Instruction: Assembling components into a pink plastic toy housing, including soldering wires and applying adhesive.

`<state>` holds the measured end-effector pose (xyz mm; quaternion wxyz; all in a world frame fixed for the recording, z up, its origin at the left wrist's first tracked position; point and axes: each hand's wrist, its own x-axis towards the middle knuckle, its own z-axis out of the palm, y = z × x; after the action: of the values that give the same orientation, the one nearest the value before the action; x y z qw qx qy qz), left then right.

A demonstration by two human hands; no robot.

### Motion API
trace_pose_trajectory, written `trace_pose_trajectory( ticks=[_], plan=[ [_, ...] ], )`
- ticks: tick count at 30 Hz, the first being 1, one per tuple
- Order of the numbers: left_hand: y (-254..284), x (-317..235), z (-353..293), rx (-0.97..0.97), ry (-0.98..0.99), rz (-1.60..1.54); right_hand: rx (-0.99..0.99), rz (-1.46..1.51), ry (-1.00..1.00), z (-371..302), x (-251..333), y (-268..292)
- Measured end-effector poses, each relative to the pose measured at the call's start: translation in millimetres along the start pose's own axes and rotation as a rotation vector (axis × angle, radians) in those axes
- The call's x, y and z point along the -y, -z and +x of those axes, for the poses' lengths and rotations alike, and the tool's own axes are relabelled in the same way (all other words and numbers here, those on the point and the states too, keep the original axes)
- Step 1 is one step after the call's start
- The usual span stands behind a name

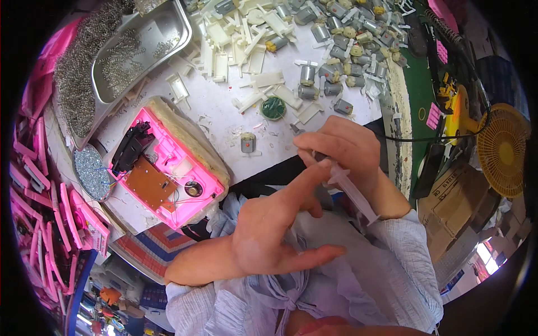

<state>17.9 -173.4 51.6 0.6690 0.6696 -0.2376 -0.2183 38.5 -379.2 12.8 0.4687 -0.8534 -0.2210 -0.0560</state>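
Observation:
My right hand is closed around a clear plastic syringe. Its tip end points up and left toward the table, and its plunger end slants down toward my right sleeve. My left hand is just left of it, with the thumb stretched out and the index finger reaching to the syringe by my right fingers; nothing shows in its grasp. Beyond my hands lie a small grey motor and a small round green dish. To the left, an open pink plastic housing holds a brown circuit board, wires and a black part.
Many small motors and cream plastic brackets cover the far table. A metal tray of small metal parts and a round dish of silvery bits stand left, beside piled pink parts. A yellow fan and black cable are at right.

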Motion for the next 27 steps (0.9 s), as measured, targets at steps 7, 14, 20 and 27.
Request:
trace_pose_trajectory(
  ticks=[7, 14, 20, 27],
  plan=[
    [6.2, -0.5, -2.8, 0.053, 0.036, -0.009, -0.002, 0.012, -0.038, 0.0, -4.7, 0.7],
    [6.8, -2.2, -5.3, 0.009, 0.054, -0.011, -0.011, -0.044, -0.007, 5.0, -10.1, 0.7],
    [10.1, -3.0, -5.2, 0.026, 0.049, 0.008, -0.023, -0.069, -0.039, 10.4, -7.5, -0.6],
    [8.9, 0.2, -4.1, -0.018, -0.016, 0.062, 0.052, -0.057, 0.004, 9.0, -10.4, 6.6]
  ],
)
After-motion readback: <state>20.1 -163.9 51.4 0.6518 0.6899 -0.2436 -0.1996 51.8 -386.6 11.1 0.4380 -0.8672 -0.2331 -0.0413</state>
